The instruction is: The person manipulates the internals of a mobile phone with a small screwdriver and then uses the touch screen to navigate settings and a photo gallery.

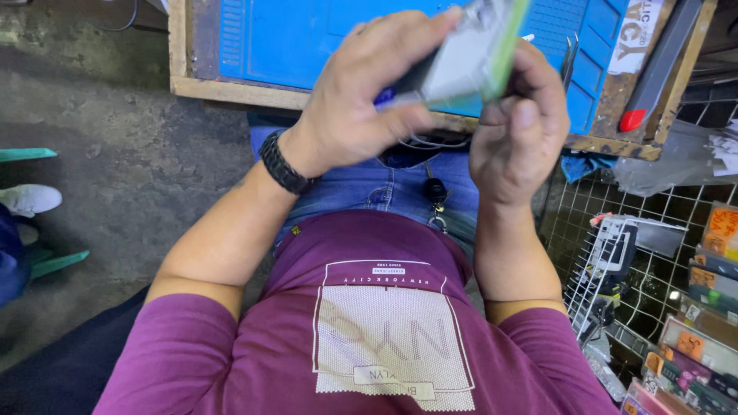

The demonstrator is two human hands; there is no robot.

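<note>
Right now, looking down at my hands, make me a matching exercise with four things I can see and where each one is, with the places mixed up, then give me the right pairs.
Things:
1. flat packet
2. black wristband
3. blue mat
4. wire rack

Places:
A. lying on the wooden bench top
B. standing low at the right, beside the person's leg
C. held up between the left hand and the right hand
D. worn on the left wrist

Pairs: 1-C, 2-D, 3-A, 4-B
</note>
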